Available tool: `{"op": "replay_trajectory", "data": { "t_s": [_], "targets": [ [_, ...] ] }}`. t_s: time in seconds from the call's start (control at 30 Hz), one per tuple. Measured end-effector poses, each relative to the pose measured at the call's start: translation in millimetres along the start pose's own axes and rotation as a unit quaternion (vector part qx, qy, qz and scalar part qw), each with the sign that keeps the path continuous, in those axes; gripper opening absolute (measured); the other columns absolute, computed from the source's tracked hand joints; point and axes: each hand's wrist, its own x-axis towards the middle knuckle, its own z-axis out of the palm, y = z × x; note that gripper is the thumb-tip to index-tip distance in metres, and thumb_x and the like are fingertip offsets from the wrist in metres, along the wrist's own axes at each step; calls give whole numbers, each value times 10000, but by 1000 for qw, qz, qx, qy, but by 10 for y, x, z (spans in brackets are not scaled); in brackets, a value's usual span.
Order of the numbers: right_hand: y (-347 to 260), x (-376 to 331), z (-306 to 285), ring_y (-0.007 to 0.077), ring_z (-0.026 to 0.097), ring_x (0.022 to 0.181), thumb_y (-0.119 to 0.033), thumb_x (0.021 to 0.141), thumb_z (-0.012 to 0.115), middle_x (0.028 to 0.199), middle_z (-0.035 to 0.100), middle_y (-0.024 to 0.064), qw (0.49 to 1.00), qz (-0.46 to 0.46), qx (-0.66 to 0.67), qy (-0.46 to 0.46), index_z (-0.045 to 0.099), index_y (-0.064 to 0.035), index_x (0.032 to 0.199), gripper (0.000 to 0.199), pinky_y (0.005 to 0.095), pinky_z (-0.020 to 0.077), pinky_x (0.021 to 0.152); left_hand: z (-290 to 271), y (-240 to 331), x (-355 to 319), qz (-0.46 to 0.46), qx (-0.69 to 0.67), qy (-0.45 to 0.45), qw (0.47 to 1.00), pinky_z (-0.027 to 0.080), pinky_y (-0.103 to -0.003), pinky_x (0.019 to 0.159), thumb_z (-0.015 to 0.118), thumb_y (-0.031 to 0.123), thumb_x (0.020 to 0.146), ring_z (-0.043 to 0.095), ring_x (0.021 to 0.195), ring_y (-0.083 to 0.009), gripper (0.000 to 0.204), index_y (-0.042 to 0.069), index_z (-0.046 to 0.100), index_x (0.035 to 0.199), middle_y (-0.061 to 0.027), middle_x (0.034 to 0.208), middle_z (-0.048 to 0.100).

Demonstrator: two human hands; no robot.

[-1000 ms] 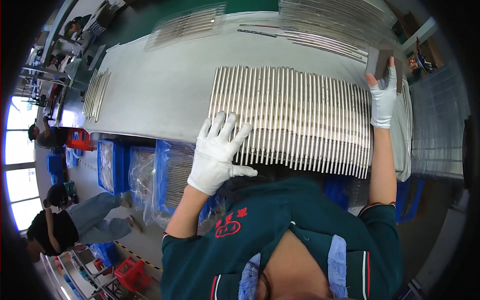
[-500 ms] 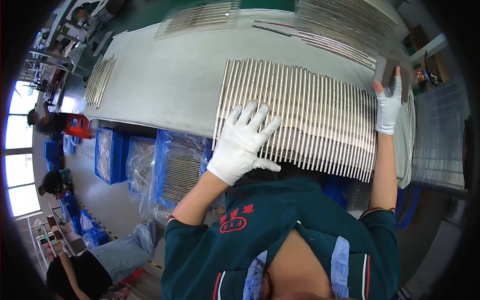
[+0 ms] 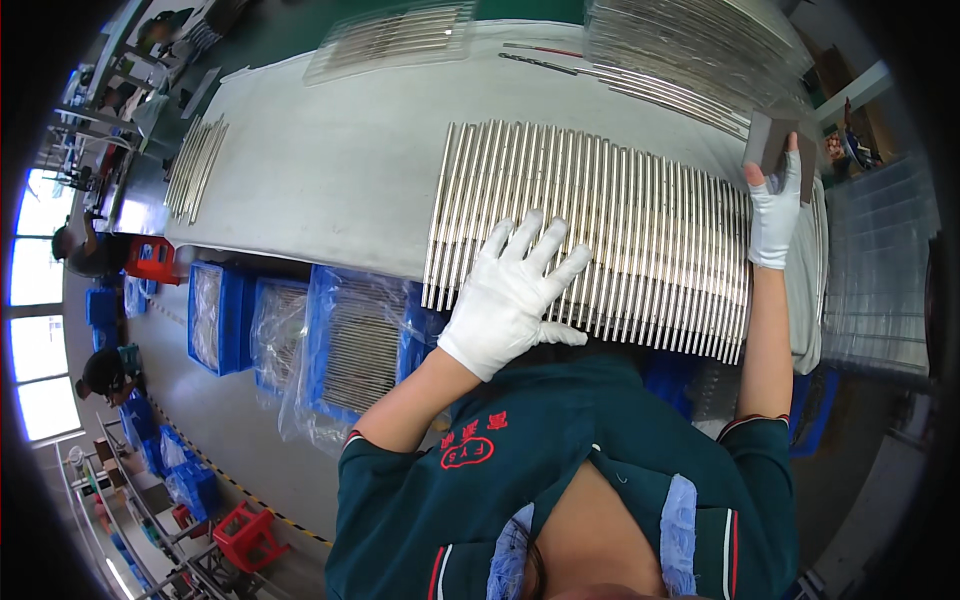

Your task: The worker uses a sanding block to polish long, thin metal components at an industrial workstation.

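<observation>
A long row of silvery metal rods (image 3: 640,230) lies side by side on the pale cloth of the table. My left hand (image 3: 510,300), in a white glove, rests flat with fingers spread over the rods' near part, left of the row's middle. At the row's right end is my right hand (image 3: 775,215), in a white glove that leaves the thumb and a finger bare at the tips. Its fingers hold a grey-brown block (image 3: 763,137), whose lower part they partly cover. The remaining fingers of that hand are hard to make out.
Clear plastic trays (image 3: 690,45) stand stacked at the far right; another tray (image 3: 390,40) holds rods at the back. A drill bit (image 3: 537,64) and loose rods lie beyond the row. Several rods (image 3: 196,168) lie at the left. Blue crates (image 3: 222,310) stand below the table's edge.
My left hand has slid right across the rods, still spread. My right hand and the block have stayed about where they were. The person at lower left has gone from view, uncovering a red stool.
</observation>
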Motion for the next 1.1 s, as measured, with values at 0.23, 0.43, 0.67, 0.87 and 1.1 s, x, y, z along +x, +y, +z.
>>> {"op": "replay_trajectory", "data": {
  "t_s": [0.23, 0.43, 0.67, 0.87, 1.1],
  "targets": [
    [25, 7, -49, 227, 419, 1336, -269, 811, 818, 1488, 423, 128, 999, -18, -37, 5, 383, -75, 1499, 837, 342, 323, 1116, -225, -412, -99, -66, 31, 32, 997, 277, -590, 1097, 461, 832, 722, 393, 1321, -473, 1025, 89, 463, 1427, -265, 1416, 457],
    [-3, 6, -4, 225, 408, 1346, -260, 817, 812, 1493, 421, 124, 1000, 0, -15, 4, 386, -83, 1499, 824, 343, 301, 1130, -118, -494, 33, -85, 15, 4, 996, 226, -572, 1141, 437, 807, 789, 302, 1386, -488, 975, 130, 391, 1489, -305, 1482, 357],
    [-30, -5, -36, 234, 405, 1340, -250, 832, 801, 1487, 411, 113, 1000, 22, -3, 7, 381, -96, 1503, 807, 335, 297, 1126, -111, -536, 79, -32, -3, 15, 999, 251, -548, 1137, 479, 752, 811, 382, 1350, -436, 879, 111, 494, 1412, -205, 1418, 492],
    [-35, -17, -29, 226, 401, 1341, -250, 833, 802, 1490, 408, 111, 1000, 19, 8, 5, 380, -93, 1503, 807, 334, 297, 1127, -228, -817, -179, -104, 32, 9, 994, 278, -530, 1127, 520, 706, 826, 374, 1349, -452, 826, 109, 515, 1396, -236, 1426, 471],
    [-84, -26, -40, 219, 404, 1338, -248, 831, 803, 1490, 407, 106, 1000, 7, -9, 16, 369, -88, 1506, 819, 329, 308, 1119, -219, -448, 108, -82, 21, 7, 996, 241, -565, 1135, 482, 778, 795, 313, 1367, -514, 943, 87, 464, 1436, -303, 1459, 394]
  ]
}}
